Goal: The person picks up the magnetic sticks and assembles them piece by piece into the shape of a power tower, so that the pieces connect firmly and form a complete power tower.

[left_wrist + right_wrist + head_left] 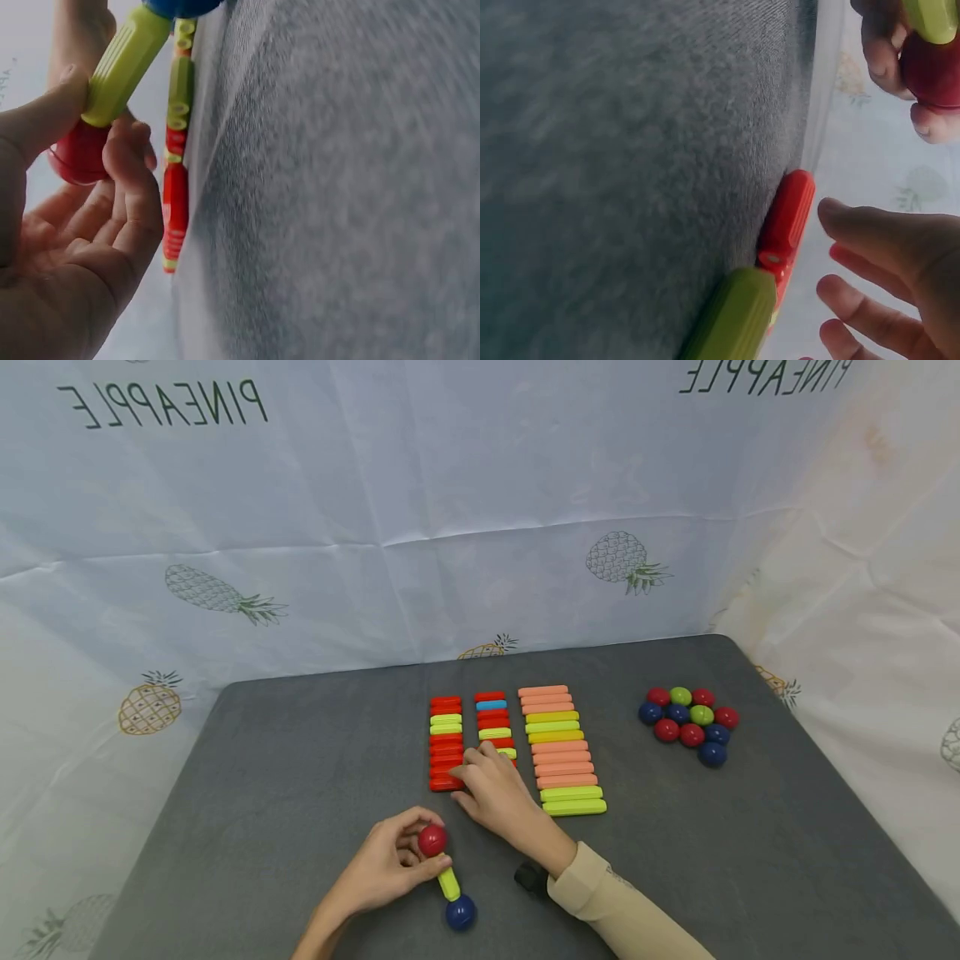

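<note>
One left grip [384, 866] pinching red ball [432, 840] | right grip [497, 789] spread, palm down, near red rods [446, 761]

Pineapple-print cloth [450, 468] behind grey table [300, 760]

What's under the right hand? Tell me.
From the head view, part of the middle column of sticks runs beneath the right hand, one yellow-green end showing past it. How many sticks are fully hidden cannot be seen.
</note>
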`<state>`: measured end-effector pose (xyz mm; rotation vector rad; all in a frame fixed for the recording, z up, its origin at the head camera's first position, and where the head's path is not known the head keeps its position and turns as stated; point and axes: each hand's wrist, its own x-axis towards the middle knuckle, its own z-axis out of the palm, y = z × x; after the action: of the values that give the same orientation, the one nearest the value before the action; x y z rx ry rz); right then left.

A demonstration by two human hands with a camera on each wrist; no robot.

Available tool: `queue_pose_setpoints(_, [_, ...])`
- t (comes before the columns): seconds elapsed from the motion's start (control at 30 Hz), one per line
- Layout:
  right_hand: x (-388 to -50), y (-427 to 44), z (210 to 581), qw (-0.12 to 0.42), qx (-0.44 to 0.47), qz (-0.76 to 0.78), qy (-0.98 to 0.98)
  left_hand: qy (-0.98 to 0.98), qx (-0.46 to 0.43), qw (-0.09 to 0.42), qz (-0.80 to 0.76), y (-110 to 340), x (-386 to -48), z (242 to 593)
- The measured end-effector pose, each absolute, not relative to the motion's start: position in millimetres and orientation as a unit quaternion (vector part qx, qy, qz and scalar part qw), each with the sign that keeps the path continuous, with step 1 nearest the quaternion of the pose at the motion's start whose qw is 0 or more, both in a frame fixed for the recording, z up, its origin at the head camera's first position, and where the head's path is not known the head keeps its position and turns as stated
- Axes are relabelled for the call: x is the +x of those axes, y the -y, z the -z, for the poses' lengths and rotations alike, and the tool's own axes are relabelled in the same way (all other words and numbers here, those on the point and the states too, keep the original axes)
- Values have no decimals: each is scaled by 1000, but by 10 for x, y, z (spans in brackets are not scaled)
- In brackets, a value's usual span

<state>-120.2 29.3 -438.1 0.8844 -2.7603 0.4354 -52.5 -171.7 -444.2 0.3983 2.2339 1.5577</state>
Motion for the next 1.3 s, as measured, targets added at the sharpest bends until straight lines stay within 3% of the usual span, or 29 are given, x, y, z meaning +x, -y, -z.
queue_pose_setpoints(0.37, [-1210,-189,4442,104,312,-105,939,-781,137,226,-565,1839,-557,4475])
queue_pose_setpoints(0.6, [-1156,-182,4397,52,319,-138,936,-783,144,221,-563,1849,-551,4492])
queue_pose_setpoints(1.3, [-891,-431,4164,-30,371,-156,915,-806,149,207,-534,1877,-532,4505])
